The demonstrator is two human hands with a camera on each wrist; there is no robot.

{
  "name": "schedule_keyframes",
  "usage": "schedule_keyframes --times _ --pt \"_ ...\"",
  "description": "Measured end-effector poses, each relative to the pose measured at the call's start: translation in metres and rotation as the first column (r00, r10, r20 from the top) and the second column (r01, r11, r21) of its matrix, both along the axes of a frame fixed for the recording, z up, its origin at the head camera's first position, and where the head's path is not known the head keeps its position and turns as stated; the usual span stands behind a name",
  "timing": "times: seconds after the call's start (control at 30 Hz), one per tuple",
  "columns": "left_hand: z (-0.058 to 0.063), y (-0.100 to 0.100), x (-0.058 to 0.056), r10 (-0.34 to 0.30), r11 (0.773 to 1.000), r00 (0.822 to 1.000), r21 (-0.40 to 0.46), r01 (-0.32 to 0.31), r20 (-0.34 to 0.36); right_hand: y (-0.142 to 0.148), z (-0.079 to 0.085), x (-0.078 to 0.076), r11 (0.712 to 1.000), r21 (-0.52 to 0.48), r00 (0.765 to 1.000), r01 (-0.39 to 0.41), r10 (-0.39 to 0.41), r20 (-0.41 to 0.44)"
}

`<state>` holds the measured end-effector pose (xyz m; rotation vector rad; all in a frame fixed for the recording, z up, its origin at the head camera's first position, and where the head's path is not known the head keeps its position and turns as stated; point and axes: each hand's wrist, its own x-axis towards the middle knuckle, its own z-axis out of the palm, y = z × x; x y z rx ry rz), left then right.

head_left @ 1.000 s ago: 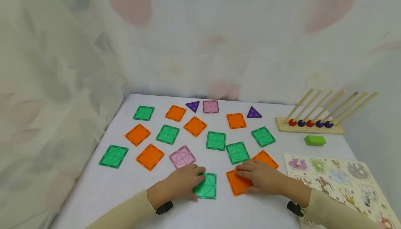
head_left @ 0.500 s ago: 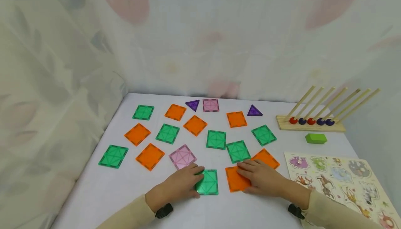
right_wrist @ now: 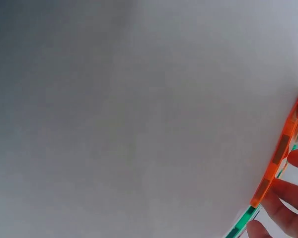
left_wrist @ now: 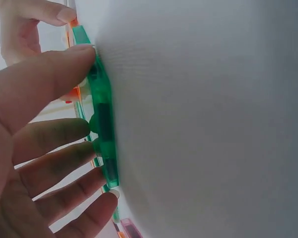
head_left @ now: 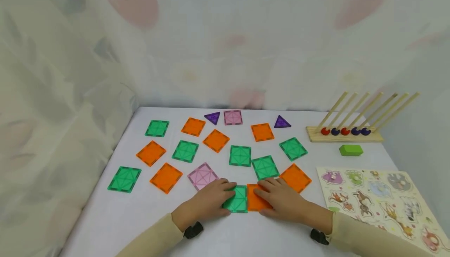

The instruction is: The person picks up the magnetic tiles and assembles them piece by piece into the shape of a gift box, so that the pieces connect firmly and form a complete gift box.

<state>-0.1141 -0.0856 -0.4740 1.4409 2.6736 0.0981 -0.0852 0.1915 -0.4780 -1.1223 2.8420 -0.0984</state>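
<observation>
In the head view, a green square magnetic tile [head_left: 238, 199] and an orange square magnetic tile [head_left: 255, 197] lie flat, side by side with their edges meeting. My left hand [head_left: 211, 198] holds the green one from its left, thumb at the near edge and fingers over the top. From the right, my right hand [head_left: 283, 200] holds the orange one in the same manner. Up close in the left wrist view, the thumb and fingertips meet the green tile [left_wrist: 104, 119]. Fingers line the orange tile [right_wrist: 278, 153] in the right wrist view.
Several loose tiles lie beyond, among them a pink square [head_left: 202, 176], a green square [head_left: 265, 167] and an orange square [head_left: 295, 177]. A wooden peg stand [head_left: 344, 136] with beads, a green block [head_left: 350, 150] and an animal puzzle board [head_left: 372, 198] sit to the right.
The gap between the green and orange tiles has closed. My right hand has slid its orange tile left and straightened it against the green one.
</observation>
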Motion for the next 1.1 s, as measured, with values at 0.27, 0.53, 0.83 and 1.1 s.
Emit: schedule_keyframes --times 0.27,0.53,0.83,1.1 --pt "0.022 0.004 -0.027 0.106 0.991 0.978 0.062 -0.118 0.178 0.008 0.012 -0.035 0.979 -0.153 0.991 0.137 -0.136 0.014" --pt "0.03 0.042 -0.116 0.227 0.973 0.954 -0.018 -0.228 0.194 0.02 0.016 -0.099 0.965 -0.117 0.97 0.235 -0.224 0.097" --pt "0.027 0.06 -0.132 0.239 0.966 0.954 -0.146 -0.214 0.183 0.018 0.009 -0.114 0.948 -0.106 0.947 0.3 -0.283 0.151" --pt "0.025 0.058 -0.127 0.253 0.958 0.958 -0.174 -0.229 0.134 0.02 0.009 -0.113 0.933 -0.129 0.938 0.337 -0.32 0.135"
